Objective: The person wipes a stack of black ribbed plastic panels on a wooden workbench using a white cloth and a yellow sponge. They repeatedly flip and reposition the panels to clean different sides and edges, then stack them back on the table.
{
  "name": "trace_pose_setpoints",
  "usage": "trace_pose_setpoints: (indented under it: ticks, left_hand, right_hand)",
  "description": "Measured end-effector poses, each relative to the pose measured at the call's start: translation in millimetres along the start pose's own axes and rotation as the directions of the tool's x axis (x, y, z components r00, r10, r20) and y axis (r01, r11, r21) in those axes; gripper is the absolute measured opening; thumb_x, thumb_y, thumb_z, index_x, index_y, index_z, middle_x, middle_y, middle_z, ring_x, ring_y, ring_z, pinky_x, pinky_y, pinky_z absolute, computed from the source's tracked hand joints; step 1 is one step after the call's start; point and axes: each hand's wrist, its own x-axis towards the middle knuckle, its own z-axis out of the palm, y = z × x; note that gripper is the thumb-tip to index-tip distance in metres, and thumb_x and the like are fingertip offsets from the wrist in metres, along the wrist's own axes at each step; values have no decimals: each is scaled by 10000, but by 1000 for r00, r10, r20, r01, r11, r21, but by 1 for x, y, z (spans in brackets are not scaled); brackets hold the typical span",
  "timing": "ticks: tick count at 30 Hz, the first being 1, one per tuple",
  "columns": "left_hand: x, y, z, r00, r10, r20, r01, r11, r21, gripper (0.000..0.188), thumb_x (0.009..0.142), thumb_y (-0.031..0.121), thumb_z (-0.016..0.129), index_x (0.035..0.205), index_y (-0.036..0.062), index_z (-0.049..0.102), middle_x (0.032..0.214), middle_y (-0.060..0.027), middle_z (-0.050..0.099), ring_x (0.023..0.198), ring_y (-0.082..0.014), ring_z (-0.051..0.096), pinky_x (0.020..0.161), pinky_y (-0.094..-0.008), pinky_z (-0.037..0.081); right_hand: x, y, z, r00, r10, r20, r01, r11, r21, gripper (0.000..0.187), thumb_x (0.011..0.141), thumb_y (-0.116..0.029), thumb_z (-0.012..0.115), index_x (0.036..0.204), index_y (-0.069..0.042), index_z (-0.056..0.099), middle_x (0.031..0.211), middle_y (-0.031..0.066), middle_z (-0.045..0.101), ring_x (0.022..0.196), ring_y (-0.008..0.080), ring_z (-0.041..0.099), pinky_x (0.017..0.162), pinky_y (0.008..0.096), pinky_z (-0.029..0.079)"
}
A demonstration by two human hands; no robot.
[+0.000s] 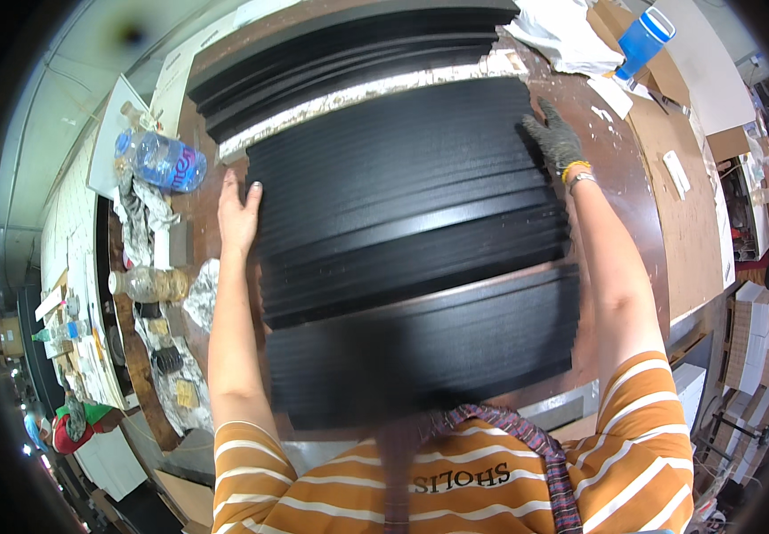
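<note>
A wide layer of black ribbed strips (pixel 402 169), lying side by side, covers the middle of a brown table. My bare left hand (pixel 239 214) is at the left ends of the strips, thumb apart from the fingers. At the right ends is my right hand (pixel 556 140) in a dark grey glove, fingers stretched out along the edge. Neither hand is closed round anything. Nearer my body lies a second group of black strips (pixel 429 343), split from the first by a narrow gap. Farther off, more black strips (pixel 358 49) are stacked behind a pale, speckled strip (pixel 358 92).
Left of the strips are a large clear bottle (pixel 162 162), a second bottle (pixel 148 285) lying down, rags (pixel 146 218) and small blocks. On the right are a blue jug (pixel 644 43), white cloth (pixel 562 34) and a cardboard sheet (pixel 683 205). Other people appear at both sides.
</note>
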Motion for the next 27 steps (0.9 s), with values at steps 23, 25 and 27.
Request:
trace_pose_setpoints:
  ticks: [23, 25, 27]
  left_hand:
    - [23, 60, 55, 963, 187, 194, -250, 889, 383, 603, 992, 387, 599, 1469, 33, 498, 1524, -166, 449, 1425, -355, 397, 1180, -555, 288]
    - [24, 58, 56, 965, 207, 163, -257, 872, 417, 654, 1002, 454, 557, 1498, 38, 466, 1590, -150, 381, 1491, -327, 319, 1207, -595, 214]
    - [33, 54, 63, 966, 194, 168, -251, 851, 462, 715, 1019, 541, 473, 1536, 50, 421, 1666, -134, 283, 1549, -307, 232, 1219, -625, 162]
  right_hand:
    - [26, -18, 29, 966, -255, -37, 235, 932, -275, 563, 961, -404, 644, 1391, -51, 555, 1516, 221, 452, 1388, 409, 441, 1146, 461, 393]
    - [31, -15, 30, 960, -278, -35, 248, 900, -357, 572, 974, -408, 626, 1414, -54, 533, 1541, 227, 424, 1398, 426, 427, 1156, 466, 382]
    - [43, -14, 34, 945, -325, -22, 287, 863, -415, 582, 995, -415, 593, 1457, -74, 495, 1573, 237, 388, 1412, 451, 406, 1172, 471, 366]
